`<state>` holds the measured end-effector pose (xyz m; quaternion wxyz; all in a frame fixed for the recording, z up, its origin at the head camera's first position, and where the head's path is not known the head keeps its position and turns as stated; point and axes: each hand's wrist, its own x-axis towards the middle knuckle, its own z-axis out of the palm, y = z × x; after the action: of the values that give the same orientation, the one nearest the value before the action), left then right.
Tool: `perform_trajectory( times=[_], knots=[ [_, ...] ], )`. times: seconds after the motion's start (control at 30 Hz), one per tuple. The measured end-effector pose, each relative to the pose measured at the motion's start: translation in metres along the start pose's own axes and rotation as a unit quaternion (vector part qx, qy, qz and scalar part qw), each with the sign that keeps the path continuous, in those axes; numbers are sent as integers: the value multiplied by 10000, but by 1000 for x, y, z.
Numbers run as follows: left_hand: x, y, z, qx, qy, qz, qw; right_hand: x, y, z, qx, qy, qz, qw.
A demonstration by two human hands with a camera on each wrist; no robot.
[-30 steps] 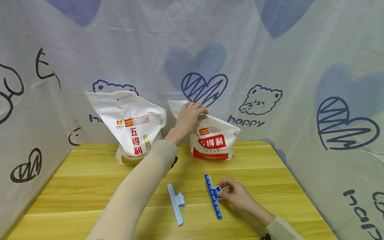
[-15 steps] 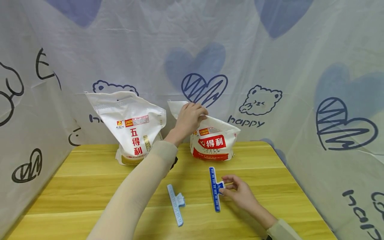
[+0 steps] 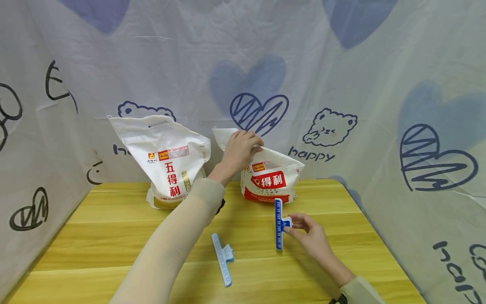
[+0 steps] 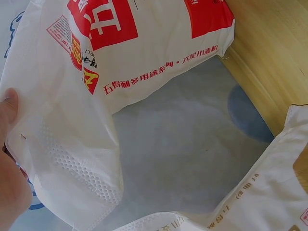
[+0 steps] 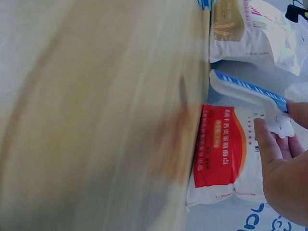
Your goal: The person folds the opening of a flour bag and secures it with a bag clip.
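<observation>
A white flour bag with red panels [image 3: 271,181] stands at the back of the table, its top slanting down to the right. My left hand [image 3: 237,154] grips the top edge of that bag. The left wrist view shows the thumb against the bag's white upper part [image 4: 77,144]. Between thumb and fingers, my right hand [image 3: 313,238] pinches the handle of a dark blue bag clip [image 3: 279,226] with ruler-like marks. In the head view the clip's long bar is nearly upright, its far end overlapping the bag's lower edge. From the right wrist, the clip's white side [image 5: 236,91] shows.
A second white flour bag with gold trim [image 3: 163,156] stands at the back left, partly behind my left forearm. On the wooden table [image 3: 114,253] lies a light blue clip [image 3: 222,259]. A printed cloth [image 3: 182,63] hangs behind and along both sides.
My right hand has carried the dark blue clip forward and slightly right, toward the bag, and the clip has turned more upright. My left hand has stayed on the bag.
</observation>
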<state>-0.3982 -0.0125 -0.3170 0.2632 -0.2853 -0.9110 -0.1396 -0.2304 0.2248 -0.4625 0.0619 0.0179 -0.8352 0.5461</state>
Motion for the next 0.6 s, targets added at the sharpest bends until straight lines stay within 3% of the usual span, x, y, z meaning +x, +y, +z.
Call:
perform_trajectory(
  times=[0.27,0.6],
  knots=[
    [0,0,1,-18,28,28,10000,2,-11,-5,385,465,-139,9981],
    [-1,-1,2,-35,203,122,9997,8,-20,-8,1220,863,-709,9862]
  ],
)
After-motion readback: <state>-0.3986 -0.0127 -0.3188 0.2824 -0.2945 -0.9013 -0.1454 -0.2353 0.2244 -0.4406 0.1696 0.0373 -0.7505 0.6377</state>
